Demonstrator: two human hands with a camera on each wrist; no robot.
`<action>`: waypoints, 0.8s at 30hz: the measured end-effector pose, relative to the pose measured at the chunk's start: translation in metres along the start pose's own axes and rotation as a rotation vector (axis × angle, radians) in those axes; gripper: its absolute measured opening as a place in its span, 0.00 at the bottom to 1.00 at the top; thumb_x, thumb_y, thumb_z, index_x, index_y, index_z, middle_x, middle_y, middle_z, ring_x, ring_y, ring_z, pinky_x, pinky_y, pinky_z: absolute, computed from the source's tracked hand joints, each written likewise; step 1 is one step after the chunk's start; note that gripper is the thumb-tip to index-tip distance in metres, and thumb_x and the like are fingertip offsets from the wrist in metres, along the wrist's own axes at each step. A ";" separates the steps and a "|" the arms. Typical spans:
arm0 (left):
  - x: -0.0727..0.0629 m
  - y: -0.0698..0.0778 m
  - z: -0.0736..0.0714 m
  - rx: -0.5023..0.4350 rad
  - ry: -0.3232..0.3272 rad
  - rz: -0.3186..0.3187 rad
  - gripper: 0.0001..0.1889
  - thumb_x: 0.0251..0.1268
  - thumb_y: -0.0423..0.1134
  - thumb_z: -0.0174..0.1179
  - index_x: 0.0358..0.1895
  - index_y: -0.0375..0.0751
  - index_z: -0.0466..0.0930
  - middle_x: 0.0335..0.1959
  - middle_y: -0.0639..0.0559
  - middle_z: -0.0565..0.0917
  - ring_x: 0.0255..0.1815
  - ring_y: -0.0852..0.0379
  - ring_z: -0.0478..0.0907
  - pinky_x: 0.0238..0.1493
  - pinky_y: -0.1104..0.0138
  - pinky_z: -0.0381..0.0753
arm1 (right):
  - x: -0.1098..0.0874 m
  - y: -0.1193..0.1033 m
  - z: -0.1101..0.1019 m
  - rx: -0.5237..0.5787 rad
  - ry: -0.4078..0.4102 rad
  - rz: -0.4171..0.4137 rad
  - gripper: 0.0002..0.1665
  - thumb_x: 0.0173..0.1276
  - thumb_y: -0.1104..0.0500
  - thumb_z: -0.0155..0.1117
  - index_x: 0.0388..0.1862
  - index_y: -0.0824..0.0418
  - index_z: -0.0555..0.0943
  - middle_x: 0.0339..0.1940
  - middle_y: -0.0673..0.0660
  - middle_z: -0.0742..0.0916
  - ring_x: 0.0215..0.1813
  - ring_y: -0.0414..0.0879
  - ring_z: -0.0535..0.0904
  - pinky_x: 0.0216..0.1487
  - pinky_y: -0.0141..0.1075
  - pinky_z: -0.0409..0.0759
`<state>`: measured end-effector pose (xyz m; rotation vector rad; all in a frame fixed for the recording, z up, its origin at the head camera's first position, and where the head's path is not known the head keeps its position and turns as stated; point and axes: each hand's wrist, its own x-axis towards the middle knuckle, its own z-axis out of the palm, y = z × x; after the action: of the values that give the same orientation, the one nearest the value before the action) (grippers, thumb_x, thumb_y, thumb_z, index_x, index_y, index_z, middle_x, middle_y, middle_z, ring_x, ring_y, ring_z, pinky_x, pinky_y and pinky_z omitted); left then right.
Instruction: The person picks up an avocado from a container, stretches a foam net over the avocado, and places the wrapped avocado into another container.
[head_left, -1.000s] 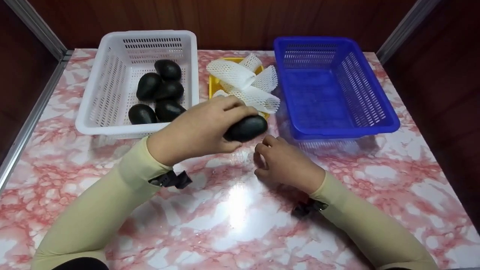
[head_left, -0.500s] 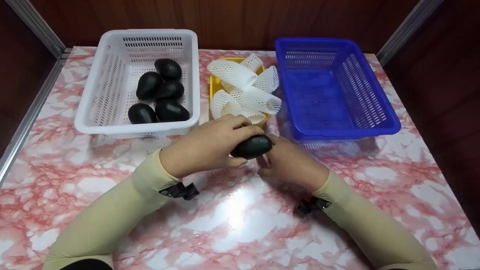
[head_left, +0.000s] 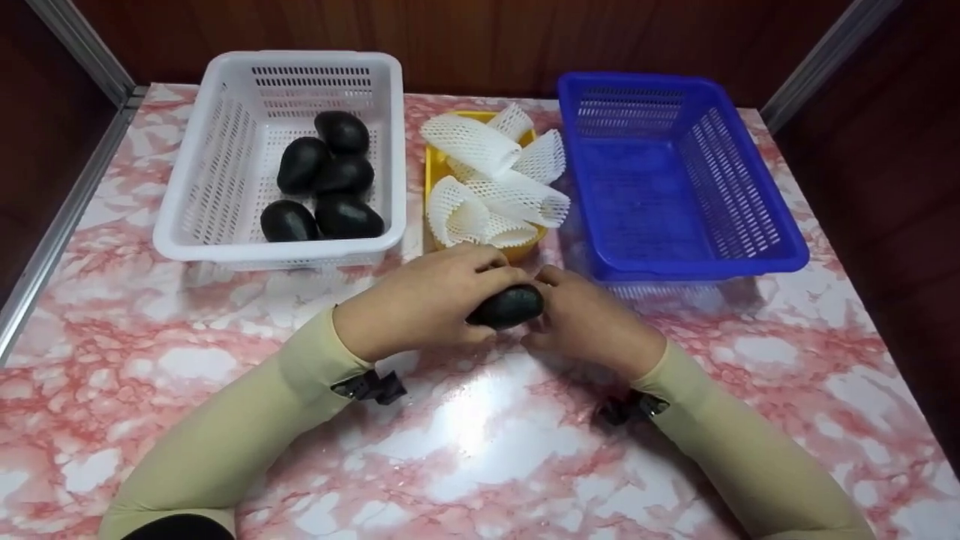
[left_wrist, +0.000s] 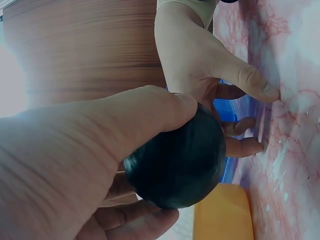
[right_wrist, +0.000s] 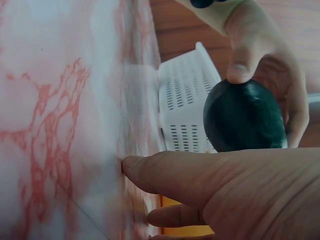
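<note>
My left hand (head_left: 427,304) grips a dark avocado (head_left: 507,307) between thumb and fingers, held above the table in front of the yellow container (head_left: 433,169). In the left wrist view the avocado (left_wrist: 180,155) sits between the thumb and the fingers below. Just right of it is my right hand (head_left: 596,319), fingers loosely bent and holding nothing. The right wrist view shows the right thumb (right_wrist: 165,170) low by the tabletop, apart from the avocado (right_wrist: 245,117). Whether the right fingers touch the avocado, I cannot tell. White foam net sleeves (head_left: 517,195) lie in the yellow container.
A white basket (head_left: 166,240) at the back left holds several avocados (head_left: 349,217). A blue basket (head_left: 645,202) with slotted walls stands at the back right. The table (head_left: 465,465) has a red-and-white marbled top, with dark wood panels (head_left: 480,45) behind.
My left hand has brought the avocado toward me and slightly right, down beside the right hand. The right hand has barely moved.
</note>
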<state>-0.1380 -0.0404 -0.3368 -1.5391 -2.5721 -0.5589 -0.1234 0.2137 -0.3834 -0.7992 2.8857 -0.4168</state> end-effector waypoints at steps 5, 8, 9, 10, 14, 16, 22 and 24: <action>0.000 0.000 0.004 0.015 -0.062 -0.033 0.33 0.67 0.50 0.77 0.74 0.50 0.79 0.58 0.47 0.85 0.58 0.47 0.84 0.63 0.51 0.86 | 0.000 0.000 0.001 -0.013 0.006 0.004 0.38 0.60 0.50 0.84 0.68 0.58 0.84 0.53 0.58 0.88 0.47 0.54 0.85 0.53 0.50 0.88; 0.001 0.000 0.008 0.024 -0.116 -0.059 0.34 0.67 0.50 0.78 0.74 0.50 0.78 0.59 0.45 0.84 0.59 0.46 0.83 0.63 0.51 0.85 | 0.000 -0.001 0.001 -0.025 0.027 -0.008 0.32 0.58 0.52 0.83 0.61 0.59 0.86 0.53 0.58 0.88 0.47 0.55 0.86 0.55 0.51 0.88; 0.001 0.000 0.010 0.020 -0.134 -0.069 0.35 0.65 0.49 0.79 0.74 0.49 0.78 0.59 0.45 0.84 0.60 0.45 0.82 0.63 0.50 0.85 | 0.000 -0.001 0.002 -0.029 0.033 -0.011 0.31 0.57 0.53 0.83 0.59 0.59 0.86 0.53 0.58 0.88 0.48 0.55 0.87 0.55 0.51 0.88; 0.001 0.000 0.012 0.017 -0.150 -0.079 0.34 0.65 0.49 0.79 0.73 0.49 0.79 0.59 0.45 0.83 0.60 0.45 0.82 0.63 0.50 0.85 | 0.000 -0.001 0.002 -0.033 0.039 -0.015 0.29 0.56 0.54 0.84 0.57 0.59 0.86 0.52 0.59 0.88 0.48 0.56 0.87 0.56 0.52 0.88; 0.003 -0.001 0.020 0.001 -0.202 -0.106 0.32 0.65 0.49 0.79 0.71 0.49 0.80 0.60 0.44 0.83 0.62 0.44 0.81 0.63 0.49 0.85 | 0.000 -0.001 0.002 -0.047 0.036 -0.015 0.27 0.57 0.53 0.84 0.53 0.59 0.86 0.51 0.58 0.89 0.47 0.55 0.87 0.54 0.52 0.88; 0.004 -0.002 0.024 -0.006 -0.225 -0.110 0.32 0.65 0.49 0.79 0.71 0.49 0.80 0.61 0.44 0.83 0.63 0.43 0.81 0.65 0.50 0.85 | 0.000 -0.001 0.003 -0.049 0.034 -0.013 0.26 0.58 0.52 0.84 0.53 0.59 0.86 0.51 0.58 0.88 0.46 0.55 0.86 0.53 0.52 0.88; 0.006 -0.005 0.033 -0.029 -0.261 -0.132 0.33 0.67 0.50 0.78 0.73 0.49 0.78 0.63 0.44 0.82 0.65 0.43 0.81 0.67 0.49 0.83 | 0.000 0.000 0.003 -0.050 0.026 -0.013 0.26 0.60 0.51 0.83 0.54 0.60 0.86 0.51 0.58 0.88 0.46 0.54 0.86 0.53 0.51 0.88; 0.007 -0.006 0.035 -0.032 -0.260 -0.143 0.34 0.67 0.51 0.77 0.74 0.49 0.78 0.63 0.44 0.82 0.64 0.43 0.81 0.66 0.49 0.83 | -0.001 -0.001 0.002 -0.061 0.029 -0.020 0.26 0.60 0.51 0.83 0.54 0.60 0.86 0.51 0.58 0.88 0.45 0.54 0.86 0.52 0.50 0.88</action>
<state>-0.1426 -0.0249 -0.3686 -1.5386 -2.8986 -0.4403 -0.1221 0.2129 -0.3854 -0.8385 2.9323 -0.3468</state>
